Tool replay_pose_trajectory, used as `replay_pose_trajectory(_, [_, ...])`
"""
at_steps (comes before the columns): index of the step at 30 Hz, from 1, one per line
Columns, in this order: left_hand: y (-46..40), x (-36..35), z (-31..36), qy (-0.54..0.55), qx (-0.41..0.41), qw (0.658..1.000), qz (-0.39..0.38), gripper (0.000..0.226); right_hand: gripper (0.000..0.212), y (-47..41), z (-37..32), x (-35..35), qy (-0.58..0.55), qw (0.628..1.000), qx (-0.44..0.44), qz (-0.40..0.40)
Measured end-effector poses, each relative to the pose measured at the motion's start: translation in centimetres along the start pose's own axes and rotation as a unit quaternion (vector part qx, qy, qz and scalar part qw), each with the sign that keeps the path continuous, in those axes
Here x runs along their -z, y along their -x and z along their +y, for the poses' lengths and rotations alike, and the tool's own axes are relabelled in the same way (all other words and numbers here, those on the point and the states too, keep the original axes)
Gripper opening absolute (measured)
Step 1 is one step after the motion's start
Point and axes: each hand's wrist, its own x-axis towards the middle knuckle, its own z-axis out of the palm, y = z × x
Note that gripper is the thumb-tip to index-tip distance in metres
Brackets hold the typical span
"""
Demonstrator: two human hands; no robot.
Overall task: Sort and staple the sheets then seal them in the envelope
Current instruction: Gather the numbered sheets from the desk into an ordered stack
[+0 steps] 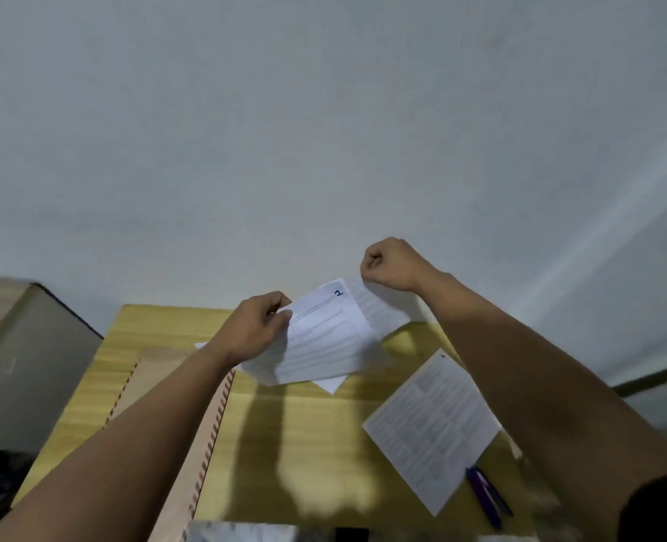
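Left hand (259,326) pinches sheets (324,342) marked 1 above the table (304,444); right hand (388,264) pinches another sheet's (382,311) top corner, just behind. Square edges before stapling; envelope (203,428) lies below the left grip

Background: plain pale grey-white wall (324,131) fills the upper view, with a faint diagonal light streak at right. Yellow wood-grain counter (285,444) butts against it. Grey-beige cabinet-like box (23,346) stands at left, dark-edged.
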Motion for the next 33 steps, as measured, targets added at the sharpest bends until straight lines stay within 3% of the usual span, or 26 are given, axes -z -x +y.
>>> replay_pose_trajectory(4, [1.5,3.1,2.4,0.006,-0.051,0.997,0.056,0.024,0.01,3.3,-6.4,2.7,-0.07,0.997,0.027,0.009])
replay_pose_trajectory(8, [2.8,6.1,4.1,0.011,-0.115,0.986,0.12,0.01,0.009,6.2,-11.7,3.9,-0.147,0.988,0.046,0.021])
replay_pose_trajectory(13, [4.7,9.2,6.1,0.019,-0.152,0.976,0.156,0.013,0.008,9.2,-16.4,4.4,-0.254,0.966,0.046,-0.003])
replay_pose_trajectory(19, [6.3,11.1,7.8,0.023,-0.153,0.975,0.162,0.021,0.009,11.2,-20.2,5.3,-0.275,0.96,0.056,-0.004])
replay_pose_trajectory(22, [6.6,11.7,8.5,0.029,-0.15,0.971,0.183,0.022,0.025,12.1,-21.2,5.7,-0.275,0.96,0.057,0.017])
replay_pose_trajectory(25, [6.4,12.2,8.8,0.048,-0.135,0.967,0.209,0.022,0.026,12.5,-20.6,5.7,-0.237,0.969,0.068,0.038])
replay_pose_trajectory(29, [5.6,12.1,8.5,0.014,-0.118,0.967,0.224,0.007,0.024,12.5,-19.4,4.9,-0.214,0.969,0.076,0.099])
replay_pose_trajectory(33, [5.4,11.3,9.3,-0.053,-0.133,0.964,0.223,0.036,0.038,12.7,-18.5,5.0,-0.212,0.966,0.07,0.127])
